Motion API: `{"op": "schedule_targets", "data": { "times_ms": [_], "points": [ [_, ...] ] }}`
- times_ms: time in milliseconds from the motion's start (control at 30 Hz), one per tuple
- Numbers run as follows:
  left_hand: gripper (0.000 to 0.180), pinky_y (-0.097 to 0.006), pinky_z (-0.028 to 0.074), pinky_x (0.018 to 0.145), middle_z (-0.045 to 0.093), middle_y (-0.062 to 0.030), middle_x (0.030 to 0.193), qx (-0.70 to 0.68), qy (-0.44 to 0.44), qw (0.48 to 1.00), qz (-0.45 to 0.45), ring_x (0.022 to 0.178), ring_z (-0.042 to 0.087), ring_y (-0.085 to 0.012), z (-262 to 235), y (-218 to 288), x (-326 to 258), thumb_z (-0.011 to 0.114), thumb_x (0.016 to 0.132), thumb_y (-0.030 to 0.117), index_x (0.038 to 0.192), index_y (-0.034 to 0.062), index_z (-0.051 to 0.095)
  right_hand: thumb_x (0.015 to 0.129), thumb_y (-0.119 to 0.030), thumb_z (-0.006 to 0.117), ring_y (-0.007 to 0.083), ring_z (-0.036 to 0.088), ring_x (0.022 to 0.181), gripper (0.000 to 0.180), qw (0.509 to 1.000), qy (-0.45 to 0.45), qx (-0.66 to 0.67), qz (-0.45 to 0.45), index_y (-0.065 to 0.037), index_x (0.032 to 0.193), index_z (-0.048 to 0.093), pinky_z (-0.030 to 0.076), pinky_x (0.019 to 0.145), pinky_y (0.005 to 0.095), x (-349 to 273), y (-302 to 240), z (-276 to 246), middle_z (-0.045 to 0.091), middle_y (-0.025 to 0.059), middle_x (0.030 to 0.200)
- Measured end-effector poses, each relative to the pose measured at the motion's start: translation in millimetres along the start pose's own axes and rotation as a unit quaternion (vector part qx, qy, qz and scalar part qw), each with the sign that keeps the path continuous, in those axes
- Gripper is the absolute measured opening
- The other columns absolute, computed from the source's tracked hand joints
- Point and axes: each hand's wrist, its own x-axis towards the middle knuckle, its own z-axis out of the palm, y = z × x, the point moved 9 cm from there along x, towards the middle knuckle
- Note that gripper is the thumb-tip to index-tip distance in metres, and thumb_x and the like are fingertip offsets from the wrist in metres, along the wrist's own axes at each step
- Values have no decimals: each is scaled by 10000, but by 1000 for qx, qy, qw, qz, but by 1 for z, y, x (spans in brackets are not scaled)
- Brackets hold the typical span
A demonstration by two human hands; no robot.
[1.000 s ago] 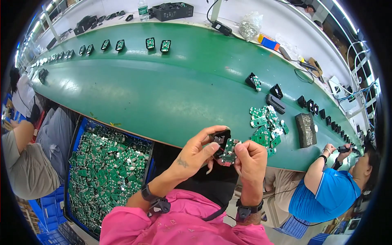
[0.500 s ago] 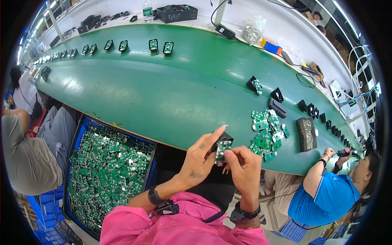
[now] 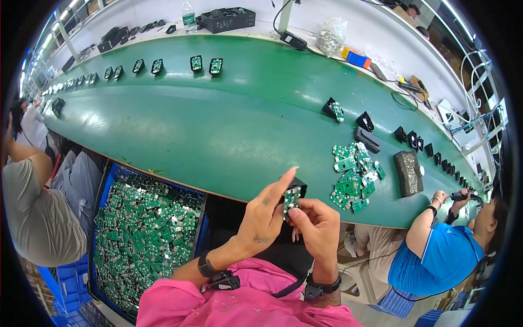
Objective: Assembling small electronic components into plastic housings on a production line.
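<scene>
Above my lap, at the near edge of the green bench [image 3: 218,141], my left hand [image 3: 259,220] is closed round a small black plastic housing [image 3: 299,183], index finger stretched along it. A green circuit board [image 3: 292,200] sits at the housing's opening; how deep it is inside I cannot tell. My right hand [image 3: 317,229] pinches the board's lower end with thumb and fingers. Just right of my hands lies a loose pile of green circuit boards [image 3: 351,182]. Beyond that pile stand a black housing with a board sticking out [image 3: 333,109] and a black housing [image 3: 365,121].
A blue-rimmed bin [image 3: 103,182] full of circuit boards stands at my left. A dark foam block [image 3: 408,173] and a closed black case [image 3: 368,140] lie right of the pile. Housings with boards [image 3: 216,66] line the far belt. A co-worker in blue [image 3: 436,267] sits at right.
The board and housing have turned slightly, the board now more upright, with my right fingers lower on it. The whole view has shifted a little.
</scene>
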Motion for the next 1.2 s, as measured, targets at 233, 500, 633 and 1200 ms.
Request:
{"op": "schedule_targets", "data": {
  "times_ms": [233,500,633,1200],
  "points": [
    [529,-311,520,769,610,-185,1188,-7,-4,1000,-27,918,631,-250,-1,-13,-4,508,882,-99,1390,47,490,943,-65,649,80,620,606,121,998,-39,-43,9,44,890,638,485,496,201,1,-2,-4,675,67,733],
    [482,-231,533,647,606,-112,1218,-201,-74,965,-152,739,614,-82,6,-27,-1,490,931,-20,1408,35,461,928,-116,676,65,582,507,189,993,47,-105,7,35,819,642,439,452,230,6,-4,-13,648,53,617],
    [450,-218,517,590,621,-119,1188,-149,-59,976,-151,684,605,-74,4,-23,0,492,952,8,1400,31,459,914,-142,696,87,577,486,223,985,53,-164,6,39,801,632,427,445,253,9,-2,-12,638,66,598],
    [314,-358,518,571,662,-200,867,-33,31,993,-112,615,667,-259,2,-33,6,468,983,84,1277,-8,533,1017,-184,492,272,665,633,342,973,80,-195,-91,12,1289,562,508,591,363,25,-6,13,654,174,772]
  ]
}}
